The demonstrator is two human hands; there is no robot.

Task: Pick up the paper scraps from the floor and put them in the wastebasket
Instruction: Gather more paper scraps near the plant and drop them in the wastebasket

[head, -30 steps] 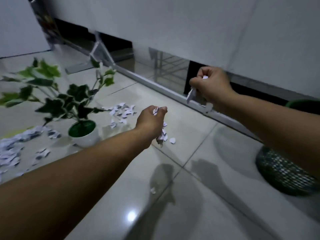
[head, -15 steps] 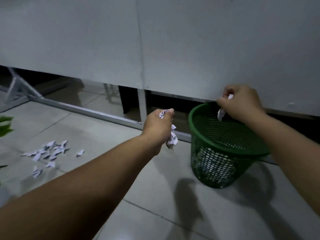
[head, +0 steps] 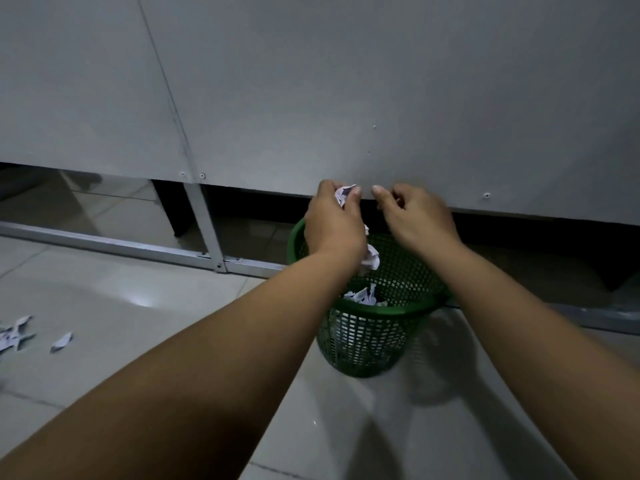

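Head view: both hands over green wastebasket [head: 367,311], dumping step. Left hand [head: 334,221] grip curled around paper scraps [head: 344,195], some falling inside. Right hand [head: 417,216] loosely curled, apparently empty. Next: release left, then collect floor scraps [head: 20,332].
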